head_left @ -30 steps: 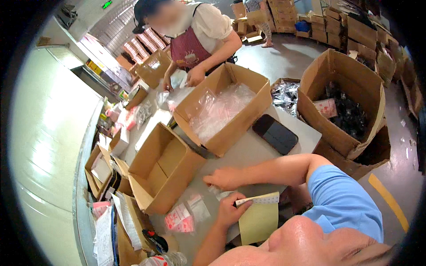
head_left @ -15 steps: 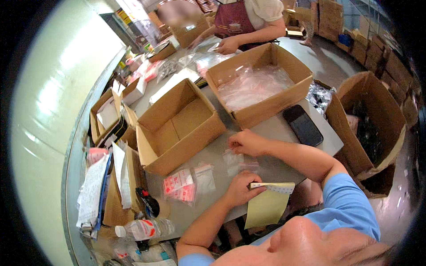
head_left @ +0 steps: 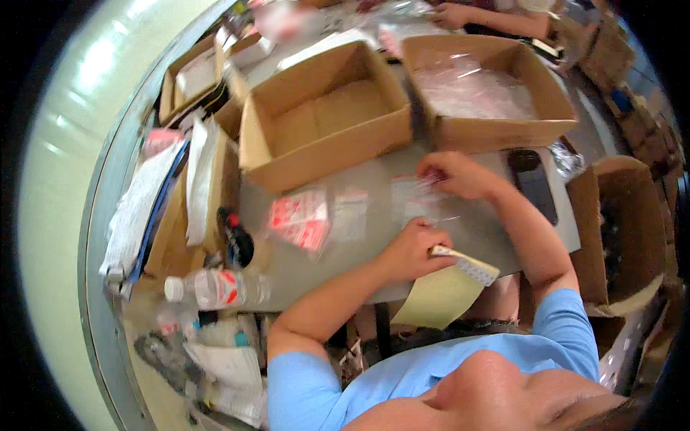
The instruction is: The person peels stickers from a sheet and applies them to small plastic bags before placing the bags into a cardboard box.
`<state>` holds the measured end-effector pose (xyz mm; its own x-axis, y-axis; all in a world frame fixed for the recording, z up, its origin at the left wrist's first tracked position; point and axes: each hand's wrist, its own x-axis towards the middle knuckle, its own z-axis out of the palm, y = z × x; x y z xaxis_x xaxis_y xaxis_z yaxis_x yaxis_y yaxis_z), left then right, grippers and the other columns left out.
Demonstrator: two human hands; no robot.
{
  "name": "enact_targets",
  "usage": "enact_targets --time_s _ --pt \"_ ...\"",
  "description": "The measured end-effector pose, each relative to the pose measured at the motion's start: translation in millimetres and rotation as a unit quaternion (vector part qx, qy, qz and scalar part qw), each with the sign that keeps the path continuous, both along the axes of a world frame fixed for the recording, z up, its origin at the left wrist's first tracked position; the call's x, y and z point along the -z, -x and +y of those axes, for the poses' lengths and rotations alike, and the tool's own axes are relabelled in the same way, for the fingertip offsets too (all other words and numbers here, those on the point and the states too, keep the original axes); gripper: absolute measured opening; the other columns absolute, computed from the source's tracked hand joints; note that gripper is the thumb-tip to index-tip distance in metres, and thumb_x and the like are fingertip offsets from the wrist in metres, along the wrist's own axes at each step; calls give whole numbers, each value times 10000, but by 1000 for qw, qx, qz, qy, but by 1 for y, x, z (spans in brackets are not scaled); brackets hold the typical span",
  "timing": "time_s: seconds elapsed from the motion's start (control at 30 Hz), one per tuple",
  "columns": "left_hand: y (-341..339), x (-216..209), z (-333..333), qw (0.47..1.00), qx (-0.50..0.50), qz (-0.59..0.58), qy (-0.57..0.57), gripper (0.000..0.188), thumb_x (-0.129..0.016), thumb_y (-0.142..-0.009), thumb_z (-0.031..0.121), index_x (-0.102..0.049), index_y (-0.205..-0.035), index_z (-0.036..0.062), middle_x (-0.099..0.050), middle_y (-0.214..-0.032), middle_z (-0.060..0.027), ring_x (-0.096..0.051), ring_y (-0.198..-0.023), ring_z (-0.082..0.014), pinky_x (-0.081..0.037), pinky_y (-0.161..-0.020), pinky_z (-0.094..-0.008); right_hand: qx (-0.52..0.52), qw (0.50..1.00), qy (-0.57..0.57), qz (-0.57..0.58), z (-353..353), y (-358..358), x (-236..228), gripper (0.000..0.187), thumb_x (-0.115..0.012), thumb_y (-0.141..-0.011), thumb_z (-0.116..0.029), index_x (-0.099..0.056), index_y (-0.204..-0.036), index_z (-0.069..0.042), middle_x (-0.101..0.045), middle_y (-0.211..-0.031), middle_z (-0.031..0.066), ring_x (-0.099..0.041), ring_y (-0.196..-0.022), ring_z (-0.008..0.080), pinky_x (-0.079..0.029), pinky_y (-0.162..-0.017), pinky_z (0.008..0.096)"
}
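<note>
My left hand is closed on a sheet of labels, which has yellow backing and a white strip with small dark print folded along its top. The sheet hangs over the table's near edge. Farther off and to the right, my right hand pinches the reddish edge of a clear zip bag, partly blurred by motion. Other clear zip bags lie flat under and beside its fingers. To the left rest another clear bag and a bag with red-and-white printed cards.
Beyond my hands stand an open cardboard box and a second box holding clear bags. A black phone lies at right, near a large carton. A water bottle and papers are at left. Another person's arm reaches in.
The whole view has tilted downward, so the boxes sit higher. My right hand has shifted rightward and now pinches a bag's edge; my left hand keeps the label sheet.
</note>
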<state>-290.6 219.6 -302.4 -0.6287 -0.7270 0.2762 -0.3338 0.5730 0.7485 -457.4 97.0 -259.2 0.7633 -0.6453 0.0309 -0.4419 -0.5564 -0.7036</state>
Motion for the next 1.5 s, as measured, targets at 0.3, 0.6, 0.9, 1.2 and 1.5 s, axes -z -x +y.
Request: enact_targets --time_s 0.3,0.6,0.9,1.2,1.5 --pt "-4 -5 9 997 -7 -32 -73 196 -688 -778 295 -586 -795 129 -589 -684 5 -550 -661 -172 -240 -968 -469 -34 997 -32 69 5 3 -7 356 -667 -657 2 -572 -1000 -23 -618 -934 119 -591 -894 255 -466 -810 346" --pt "4 7 4 997 57 38 -25 170 -701 -764 244 -586 -777 120 -567 -644 -12 -555 -592 -198 -279 -1017 -495 164 963 203 62 13 -44 42 278 -665 -761 -207 -592 -952 -19 -563 -998 151 -538 -953 343 -442 -826 386" --pt "3 5 4 997 57 36 -36 193 -694 -765 260 -580 -776 104 -560 -629 -20 -559 -583 -215 -303 -1009 -493 115 984 -14 -135 17 -44 21 226 -653 -722 -17 -567 -932 -15 -577 -840 97 -553 -756 193 -454 -684 306" --pt "1 4 2 997 70 13 -15 186 -683 -781 261 -574 -795 111 -569 -662 -7 -562 -631 -188 -305 -1009 -476 169 984 50 6 9 -47 16 215 -674 -791 -174 -626 -837 30 -582 -650 171 -528 -553 199 -440 -557 337" --pt "2 3 6 997 75 14 -21 188 -694 -764 241 -570 -803 105 -578 -664 -34 -578 -696 -219 -309 -983 -474 123 986 71 -85 15 -40 22 164 -611 -771 -10 -625 -933 9 -663 -792 141 -644 -698 234 -507 -662 340"
